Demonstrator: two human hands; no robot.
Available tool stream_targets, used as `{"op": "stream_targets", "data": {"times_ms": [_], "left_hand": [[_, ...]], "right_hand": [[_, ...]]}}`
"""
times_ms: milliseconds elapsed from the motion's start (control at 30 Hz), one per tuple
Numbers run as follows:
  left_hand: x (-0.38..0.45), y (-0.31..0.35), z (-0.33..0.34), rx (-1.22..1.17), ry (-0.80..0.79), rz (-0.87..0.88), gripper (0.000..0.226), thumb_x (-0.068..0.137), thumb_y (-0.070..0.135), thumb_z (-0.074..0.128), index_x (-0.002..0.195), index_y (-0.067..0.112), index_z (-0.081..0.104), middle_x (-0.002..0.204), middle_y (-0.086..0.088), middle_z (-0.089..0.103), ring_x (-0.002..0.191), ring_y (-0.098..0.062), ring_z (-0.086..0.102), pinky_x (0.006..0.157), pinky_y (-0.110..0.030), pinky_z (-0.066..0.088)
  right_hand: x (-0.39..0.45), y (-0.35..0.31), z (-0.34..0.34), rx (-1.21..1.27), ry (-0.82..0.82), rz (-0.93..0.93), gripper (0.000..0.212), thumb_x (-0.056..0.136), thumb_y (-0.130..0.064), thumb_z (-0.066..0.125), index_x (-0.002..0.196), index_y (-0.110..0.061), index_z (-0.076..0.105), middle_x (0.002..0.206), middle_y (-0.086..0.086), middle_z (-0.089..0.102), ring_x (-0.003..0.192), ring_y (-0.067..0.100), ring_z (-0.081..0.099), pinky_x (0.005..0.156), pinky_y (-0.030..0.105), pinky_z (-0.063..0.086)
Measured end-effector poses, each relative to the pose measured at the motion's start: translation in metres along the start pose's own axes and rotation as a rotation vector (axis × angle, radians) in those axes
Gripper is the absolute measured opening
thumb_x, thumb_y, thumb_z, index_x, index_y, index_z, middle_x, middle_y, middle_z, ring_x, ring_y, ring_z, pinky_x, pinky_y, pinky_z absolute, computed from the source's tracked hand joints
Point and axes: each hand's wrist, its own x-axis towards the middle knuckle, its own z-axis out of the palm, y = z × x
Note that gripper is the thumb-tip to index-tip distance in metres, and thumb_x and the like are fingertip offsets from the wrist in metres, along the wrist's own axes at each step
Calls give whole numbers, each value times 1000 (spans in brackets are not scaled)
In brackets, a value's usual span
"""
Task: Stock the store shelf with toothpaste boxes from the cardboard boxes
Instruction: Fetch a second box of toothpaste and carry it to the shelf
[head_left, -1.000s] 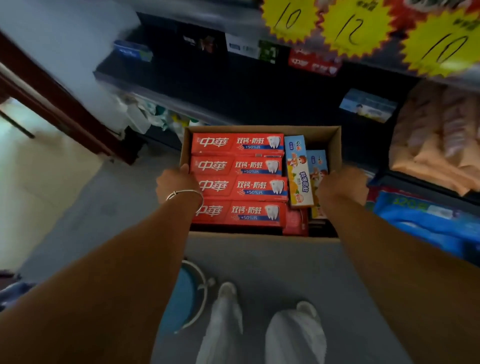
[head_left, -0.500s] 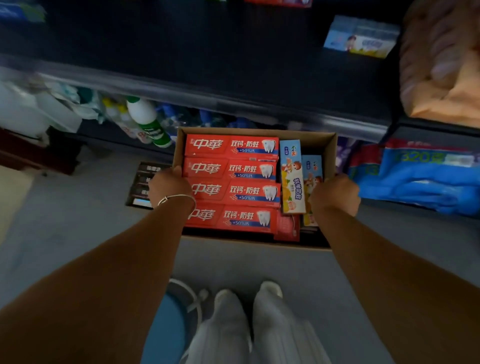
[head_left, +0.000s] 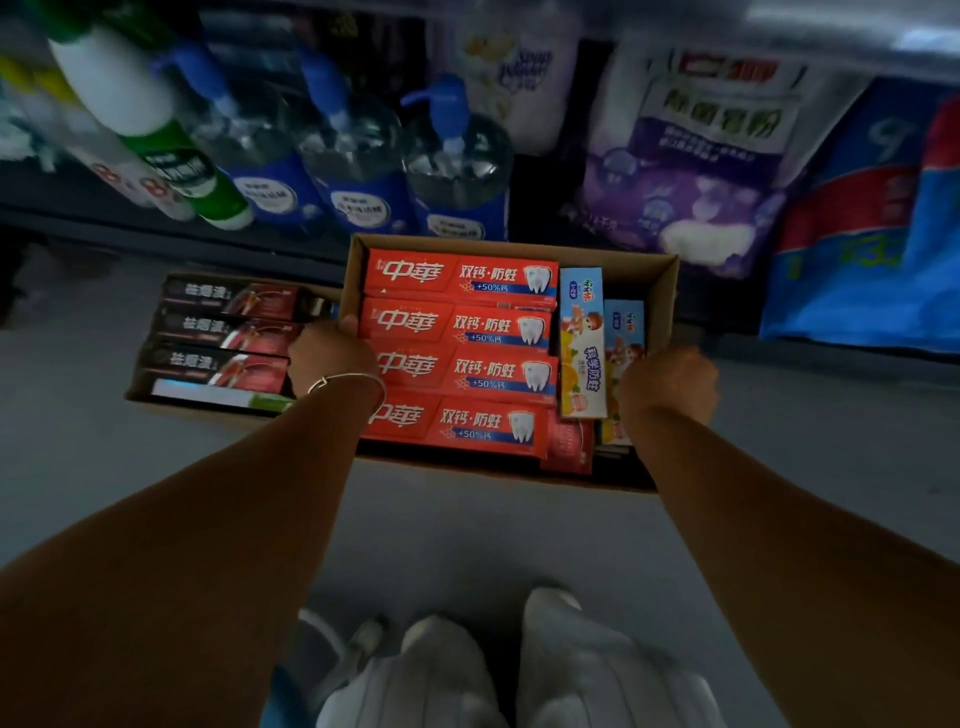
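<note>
Mostly red toothpaste boxes (head_left: 460, 325) labelled 中華, "+50%", cardboard box (head_left: 667, 291)

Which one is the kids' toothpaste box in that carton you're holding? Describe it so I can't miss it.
Find the open cardboard carton held between both hands. Four red toothpaste boxes fill its left side in a stack of rows. Just right of them, one pale blue box lies turned lengthwise, with a cartoon character and orange fruit on it.

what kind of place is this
Most likely a small shop aisle: pump bottles and packaged goods line a low shelf, and both hands grip a cardboard box packed with red toothpaste boxes.
</note>
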Motion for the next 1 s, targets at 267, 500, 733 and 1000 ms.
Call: {"op": "stream_targets", "data": {"times_ms": [267, 500, 733, 1000], "left_hand": [[25, -34, 44, 28, 27, 31, 37, 98, 32, 43, 111, 5, 64, 115, -23, 61, 109, -40, 56, 90, -43, 44], [33, -57, 57, 38, 41, -24, 36, 98, 28, 42, 114, 3, 63, 118, -22, 60, 112, -38, 54, 88, -40, 42], [55, -58, 84, 2, 19, -44, 36, 98, 30, 44, 111, 2, 63, 115, -20, 62, 108, -36, 58, 86, -38, 43], [72, -61, 113, 24, 17, -4, 36, 98, 30, 43, 110, 2, 62, 115, -20, 62, 107, -37, 58, 85, -40, 45]], "right_hand": [[11, 39, 74, 53, -28, 44, 38, 93, -27, 55, 122, -3, 45, 126, 18, 55, 115, 36, 54, 88, 42, 46], [20, 39, 101, 13, -23, -13, 32, 94, -21, 52, 120, -2, 46, 126, 18, 55, 116, 36, 54, 88, 42, 45], [37, 40, 125, 61, -17, -15, 39, 92, -26, 59, 120, -1, 47, 128, 17, 55, 117, 32, 54, 87, 37, 46], [53, 49, 145, 66, -15, 5, 34, 93, -19, 55, 121, -1, 47, 128, 17, 55, 117, 32, 55, 88, 38, 46]]}}
